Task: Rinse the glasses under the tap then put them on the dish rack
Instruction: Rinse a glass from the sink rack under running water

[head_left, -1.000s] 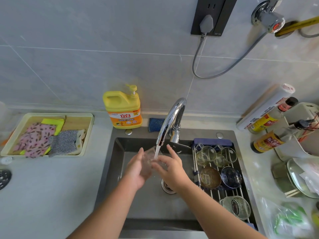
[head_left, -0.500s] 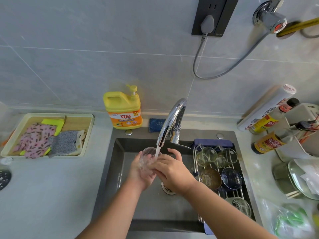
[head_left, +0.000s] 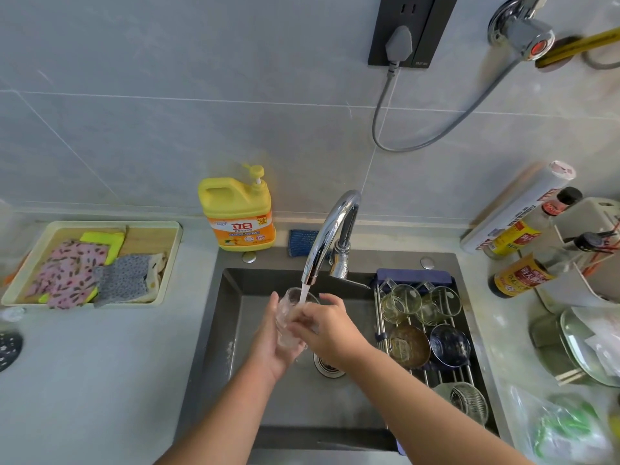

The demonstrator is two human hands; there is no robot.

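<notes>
Bright, even daylight; soft shadows; glare on the tap (head_left: 330, 229); wide-angle bending, blur at edges

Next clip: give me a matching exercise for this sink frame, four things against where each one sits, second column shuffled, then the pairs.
Things:
1. glass
2. yellow soap bottle
3. patterned cloths
4. dark bowl

Places:
A. in the tray left of the sink
B. on the rack over the sink's right side
C. under the running tap, held by left hand and right hand
D. on the counter behind the sink

Pairs: 1-C, 2-D, 3-A, 4-B
</notes>
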